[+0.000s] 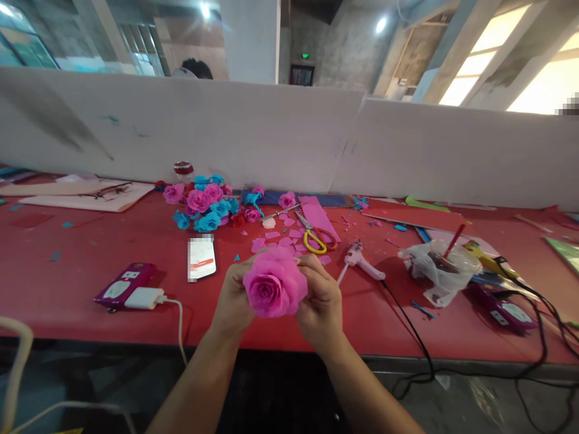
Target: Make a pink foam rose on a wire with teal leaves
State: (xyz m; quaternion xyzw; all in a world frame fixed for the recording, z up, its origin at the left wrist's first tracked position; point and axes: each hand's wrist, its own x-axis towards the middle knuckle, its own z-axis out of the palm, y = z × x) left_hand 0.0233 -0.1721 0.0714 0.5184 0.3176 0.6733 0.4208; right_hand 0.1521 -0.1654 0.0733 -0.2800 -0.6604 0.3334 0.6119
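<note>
A large pink paper rose (275, 283) faces up toward the camera, near the front of the red table. My left hand (235, 295) grips it from the left, with fingers partly hidden behind the petals. On the right side, my right hand (320, 301) is closed around the flower's edge. Just beyond the rose lie loose pink petals (296, 234) and yellow-handled scissors (313, 238). A pink glue gun (364, 262) rests to the right of my right hand.
Pink and blue paper flowers (203, 202) are bunched at the back left, behind a phone (202, 258). A power strip (129, 286) sits at left. Rightward are a bagged cup (446, 265), black cables and another power strip (502, 310). A white partition (226, 126) stands behind.
</note>
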